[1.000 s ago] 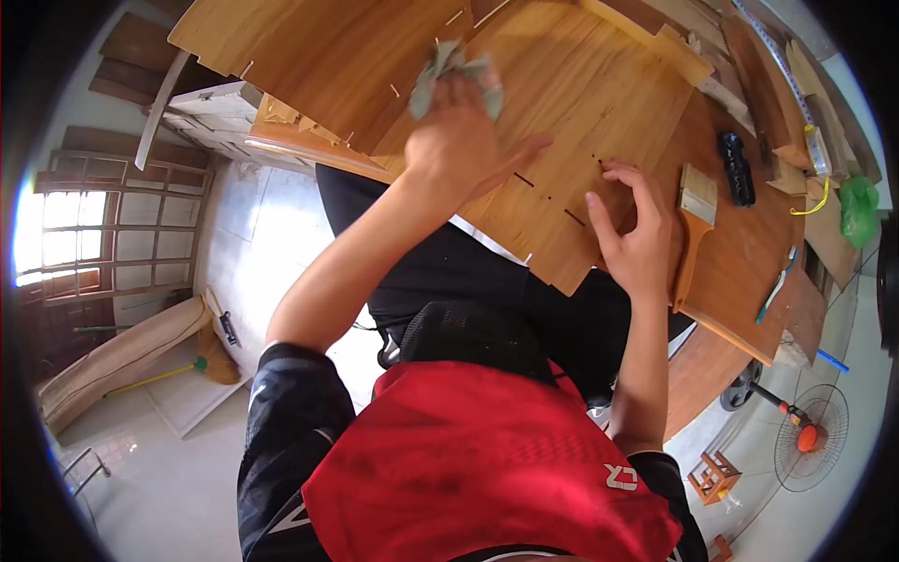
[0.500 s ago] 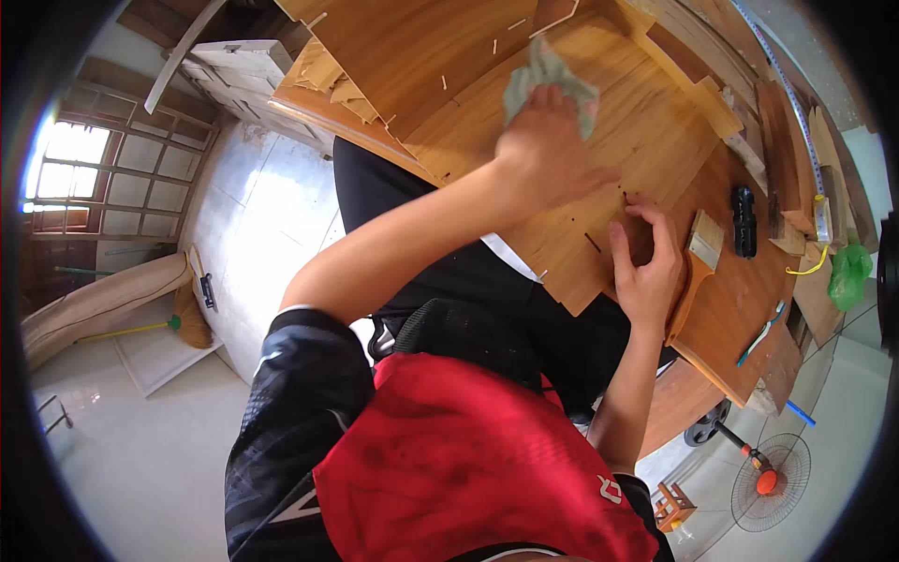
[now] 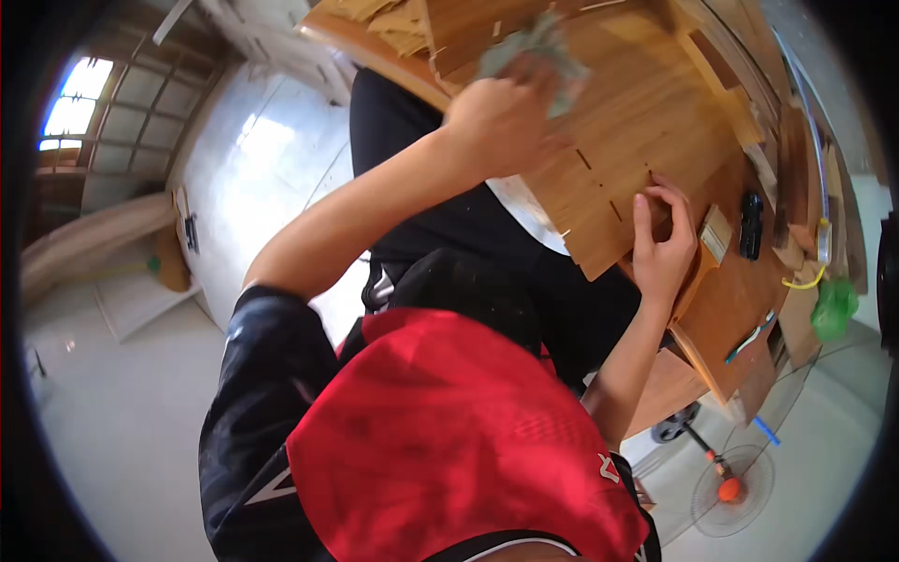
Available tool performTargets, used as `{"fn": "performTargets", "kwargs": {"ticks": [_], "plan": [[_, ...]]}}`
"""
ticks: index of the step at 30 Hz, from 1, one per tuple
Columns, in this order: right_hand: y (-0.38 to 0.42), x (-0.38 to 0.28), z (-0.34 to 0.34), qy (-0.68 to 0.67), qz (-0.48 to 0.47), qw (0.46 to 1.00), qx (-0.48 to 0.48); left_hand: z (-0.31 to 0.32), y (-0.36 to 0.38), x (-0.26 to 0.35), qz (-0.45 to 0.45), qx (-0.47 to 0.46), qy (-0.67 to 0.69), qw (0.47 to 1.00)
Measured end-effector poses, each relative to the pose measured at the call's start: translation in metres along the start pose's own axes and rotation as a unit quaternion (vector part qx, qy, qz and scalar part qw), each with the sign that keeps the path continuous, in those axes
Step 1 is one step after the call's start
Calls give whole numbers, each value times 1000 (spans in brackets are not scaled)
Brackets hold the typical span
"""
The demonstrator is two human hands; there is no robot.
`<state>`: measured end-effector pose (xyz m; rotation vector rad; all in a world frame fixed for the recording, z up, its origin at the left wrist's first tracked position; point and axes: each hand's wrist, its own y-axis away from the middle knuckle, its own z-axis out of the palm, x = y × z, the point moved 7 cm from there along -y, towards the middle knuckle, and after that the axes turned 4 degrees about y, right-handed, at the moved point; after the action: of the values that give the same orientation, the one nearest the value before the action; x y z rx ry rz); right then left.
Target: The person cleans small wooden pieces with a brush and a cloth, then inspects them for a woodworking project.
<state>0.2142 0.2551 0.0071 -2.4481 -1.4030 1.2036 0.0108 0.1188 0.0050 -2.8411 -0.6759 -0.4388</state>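
My left hand [image 3: 506, 117], blurred by motion, is closed on a crumpled pale green cloth [image 3: 538, 56]. The cloth lies against a light brown wooden panel [image 3: 646, 112] with small dark slots and holes. My right hand [image 3: 665, 239] rests by the panel's near right edge, thumb and index finger curved apart with their tips at its surface. Nothing shows between those fingers; the others are partly hidden. Beside this hand lies a wide flat brush [image 3: 716, 234] with pale bristles. An upright wooden board [image 3: 468, 28] with pale pegs rises beyond my left hand.
Right of the brush sit a black object [image 3: 751, 225] and a toothbrush [image 3: 751, 337]. Wooden strips [image 3: 791, 178], a tape measure [image 3: 815, 140] and a green plastic bag [image 3: 833, 309] line the right side. A fan [image 3: 730, 489] stands at lower right.
My left hand has moved leftward with the cloth, uncovering another slot in the panel. My right hand keeps its place by the panel edge. The whole view has shifted slightly.
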Motion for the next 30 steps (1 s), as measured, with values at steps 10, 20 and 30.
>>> {"fn": "performTargets", "kwargs": {"ticks": [10, 20, 30], "plan": [[-2, -2, -1, 5, -15, 1000, 7, 9, 47, 56, 200, -39, 3, 979], [-4, -62, 8, 51, -175, 981, -72, -18, 18, 40, 180, -16, 299, 937], [-78, 21, 47, 176, -35, 963, -200, 2, 6, -1, 116, 129, 21, 985]]}}
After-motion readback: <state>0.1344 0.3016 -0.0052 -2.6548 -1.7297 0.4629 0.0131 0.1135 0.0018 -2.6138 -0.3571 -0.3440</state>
